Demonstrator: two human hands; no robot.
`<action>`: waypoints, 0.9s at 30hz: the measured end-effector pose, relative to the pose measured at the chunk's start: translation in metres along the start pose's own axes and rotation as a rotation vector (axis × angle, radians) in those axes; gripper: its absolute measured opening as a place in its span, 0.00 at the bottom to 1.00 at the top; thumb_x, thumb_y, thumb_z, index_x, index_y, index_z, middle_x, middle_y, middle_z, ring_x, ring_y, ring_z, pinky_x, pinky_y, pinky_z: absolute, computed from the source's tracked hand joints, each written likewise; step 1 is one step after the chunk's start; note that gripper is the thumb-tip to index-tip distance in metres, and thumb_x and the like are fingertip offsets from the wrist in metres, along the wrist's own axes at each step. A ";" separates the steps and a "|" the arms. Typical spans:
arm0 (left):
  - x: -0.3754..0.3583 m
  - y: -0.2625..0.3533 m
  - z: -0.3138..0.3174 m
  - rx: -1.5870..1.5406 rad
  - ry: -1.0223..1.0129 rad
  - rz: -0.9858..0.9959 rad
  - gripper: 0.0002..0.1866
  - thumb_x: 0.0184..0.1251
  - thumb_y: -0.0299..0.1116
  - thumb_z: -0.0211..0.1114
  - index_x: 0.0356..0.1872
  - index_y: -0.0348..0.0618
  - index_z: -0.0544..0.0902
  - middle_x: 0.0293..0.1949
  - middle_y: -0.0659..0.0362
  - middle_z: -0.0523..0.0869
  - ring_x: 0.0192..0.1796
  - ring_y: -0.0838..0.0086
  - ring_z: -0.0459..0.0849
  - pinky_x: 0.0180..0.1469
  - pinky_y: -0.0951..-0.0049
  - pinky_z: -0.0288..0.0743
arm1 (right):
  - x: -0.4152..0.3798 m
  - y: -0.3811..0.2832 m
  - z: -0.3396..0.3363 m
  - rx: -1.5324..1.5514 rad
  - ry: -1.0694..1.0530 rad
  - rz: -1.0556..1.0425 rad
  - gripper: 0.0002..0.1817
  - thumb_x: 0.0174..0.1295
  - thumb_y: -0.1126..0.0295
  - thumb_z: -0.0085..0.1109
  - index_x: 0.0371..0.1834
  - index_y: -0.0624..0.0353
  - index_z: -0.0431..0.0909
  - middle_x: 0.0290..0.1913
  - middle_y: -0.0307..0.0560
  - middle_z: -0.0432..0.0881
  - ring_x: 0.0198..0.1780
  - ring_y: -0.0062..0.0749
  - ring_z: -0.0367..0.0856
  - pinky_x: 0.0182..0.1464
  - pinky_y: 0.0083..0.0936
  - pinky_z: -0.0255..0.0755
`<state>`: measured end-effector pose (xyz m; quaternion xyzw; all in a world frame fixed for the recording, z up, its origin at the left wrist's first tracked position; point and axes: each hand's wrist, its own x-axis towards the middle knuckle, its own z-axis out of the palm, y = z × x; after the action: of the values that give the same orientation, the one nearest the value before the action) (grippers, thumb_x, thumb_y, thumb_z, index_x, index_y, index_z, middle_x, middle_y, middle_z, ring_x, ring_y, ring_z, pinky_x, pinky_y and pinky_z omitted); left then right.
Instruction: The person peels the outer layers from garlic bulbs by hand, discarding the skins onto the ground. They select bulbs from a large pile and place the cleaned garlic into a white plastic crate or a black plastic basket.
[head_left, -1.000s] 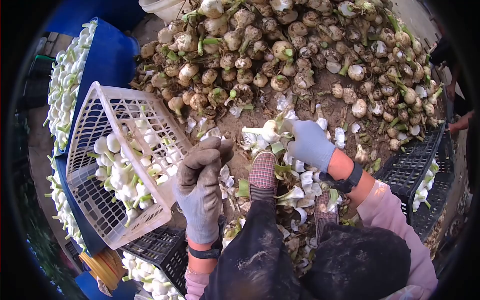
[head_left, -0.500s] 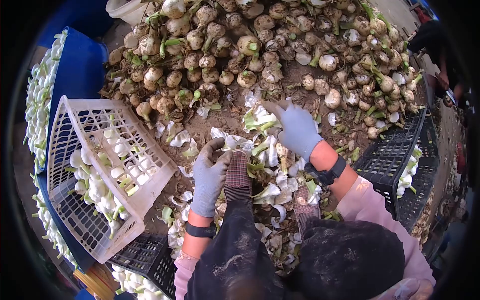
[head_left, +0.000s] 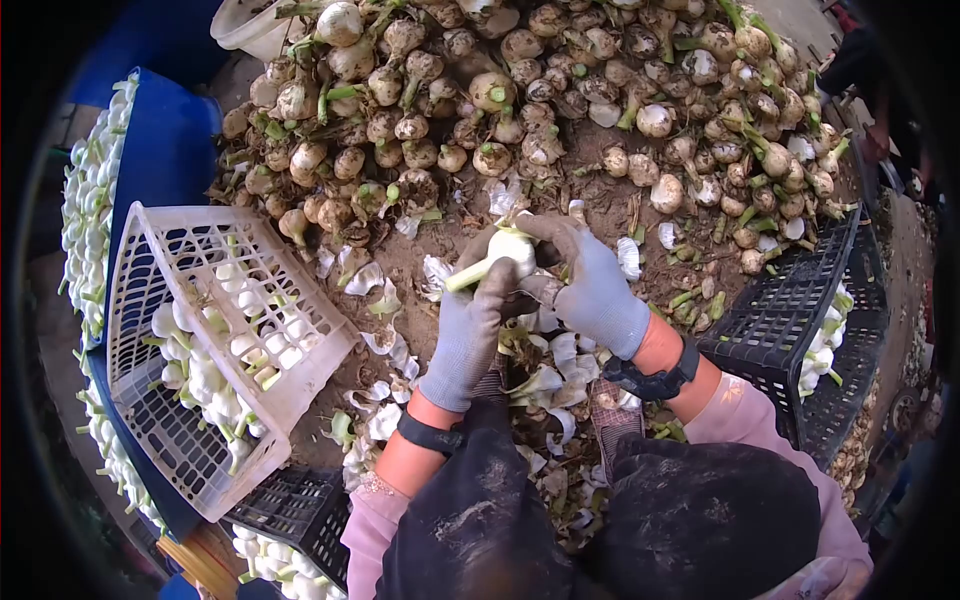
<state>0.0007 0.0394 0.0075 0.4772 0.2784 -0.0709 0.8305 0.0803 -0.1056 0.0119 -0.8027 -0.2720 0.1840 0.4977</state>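
Note:
A white, peeled-looking garlic bulb (head_left: 512,249) is held between my hands, its green-white stem pointing down to the left. My left hand (head_left: 466,330), in a soiled grey glove, is closed around the bulb and the stem's base. Gloved the same way, my right hand (head_left: 600,300) has its fingers on the bulb's right side and top edge, pinching there. Loose garlic skins (head_left: 560,385) lie below the hands around my shoes. Just beyond, a big heap of dirty garlic bulbs (head_left: 490,92) covers the soil.
A white plastic crate (head_left: 290,400) holding peeled garlic leans at the left, beside a blue container (head_left: 165,150). Black crates (head_left: 765,335) with white bulbs stand at the right, another black crate (head_left: 300,510) at lower left. Another person (head_left: 875,90) is partly visible at the far right.
My hands have come together from apart. A garlic bulb is now between them. The skins that lay in front of my right hand are partly hidden or shifted.

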 end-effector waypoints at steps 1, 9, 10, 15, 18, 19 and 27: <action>0.002 0.001 -0.005 -0.065 -0.004 0.022 0.30 0.73 0.41 0.59 0.69 0.36 0.63 0.49 0.53 0.80 0.45 0.70 0.83 0.48 0.63 0.83 | -0.002 -0.003 -0.002 0.142 -0.012 0.038 0.30 0.55 0.74 0.64 0.64 0.57 0.69 0.52 0.54 0.79 0.51 0.51 0.80 0.52 0.35 0.75; -0.015 -0.001 -0.003 -0.319 -0.015 0.167 0.26 0.74 0.31 0.54 0.70 0.36 0.62 0.57 0.48 0.78 0.54 0.66 0.82 0.55 0.65 0.81 | -0.002 -0.027 -0.016 -0.122 -0.019 0.263 0.31 0.60 0.61 0.65 0.66 0.56 0.68 0.45 0.57 0.84 0.46 0.53 0.84 0.45 0.35 0.78; -0.016 0.001 -0.005 -0.312 -0.006 0.125 0.23 0.71 0.27 0.57 0.65 0.35 0.68 0.56 0.49 0.78 0.53 0.68 0.82 0.55 0.69 0.79 | -0.003 -0.027 -0.012 -0.164 -0.101 0.272 0.32 0.60 0.60 0.65 0.66 0.56 0.68 0.44 0.58 0.84 0.46 0.52 0.84 0.45 0.35 0.78; -0.020 -0.004 -0.017 -0.198 -0.030 0.134 0.08 0.62 0.21 0.60 0.42 0.37 0.76 0.60 0.51 0.76 0.50 0.73 0.81 0.55 0.76 0.76 | -0.001 -0.011 -0.009 0.619 -0.198 0.445 0.27 0.62 0.61 0.64 0.62 0.59 0.72 0.40 0.58 0.84 0.40 0.43 0.86 0.42 0.32 0.78; -0.020 -0.004 -0.020 -0.307 -0.184 0.228 0.04 0.59 0.21 0.61 0.35 0.39 0.77 0.69 0.50 0.67 0.54 0.74 0.79 0.54 0.80 0.72 | 0.000 -0.021 -0.013 0.315 -0.233 0.482 0.15 0.65 0.69 0.59 0.52 0.63 0.75 0.35 0.42 0.83 0.32 0.22 0.81 0.35 0.22 0.74; -0.022 -0.006 -0.021 -0.307 -0.186 0.226 0.04 0.59 0.21 0.61 0.35 0.39 0.77 0.69 0.50 0.67 0.54 0.74 0.79 0.54 0.80 0.72 | -0.002 -0.022 -0.012 0.075 -0.217 0.419 0.11 0.65 0.69 0.59 0.48 0.61 0.77 0.34 0.44 0.83 0.32 0.26 0.83 0.35 0.25 0.75; -0.037 0.011 -0.015 -0.042 -0.106 0.314 0.07 0.54 0.16 0.57 0.29 0.40 0.77 0.62 0.47 0.77 0.48 0.76 0.79 0.50 0.75 0.72 | 0.002 0.009 -0.015 -0.337 -0.026 0.313 0.11 0.64 0.69 0.58 0.46 0.62 0.78 0.41 0.55 0.84 0.43 0.48 0.84 0.44 0.33 0.76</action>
<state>-0.0319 0.0525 0.0293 0.4928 0.1576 0.0406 0.8548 0.0929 -0.1179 0.0105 -0.9045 -0.1774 0.2213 0.3184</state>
